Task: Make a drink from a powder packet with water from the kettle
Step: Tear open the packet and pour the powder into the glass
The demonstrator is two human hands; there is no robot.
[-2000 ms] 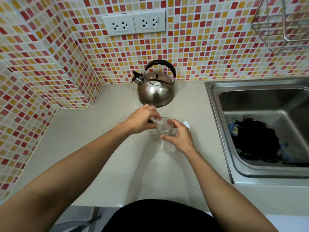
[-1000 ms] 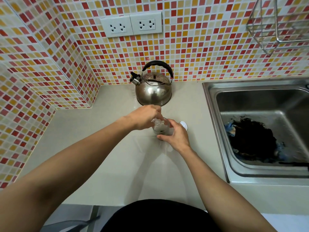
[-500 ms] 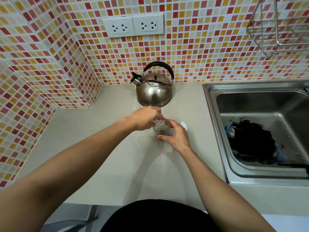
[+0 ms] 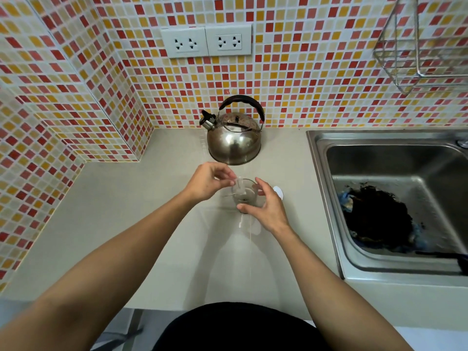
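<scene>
Left hand has lifted slightly, pinching small clear powder packet tipped over clear glass cup; dark powder now sits at the bottom. Right hand wraps the cup on the beige counter. Steel kettle behind, untouched; water likely next.

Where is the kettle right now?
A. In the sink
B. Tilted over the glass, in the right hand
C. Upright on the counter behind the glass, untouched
C: the kettle stands on the counter, while the left hand holds the packet over the glass, steadied by the right hand.
</scene>
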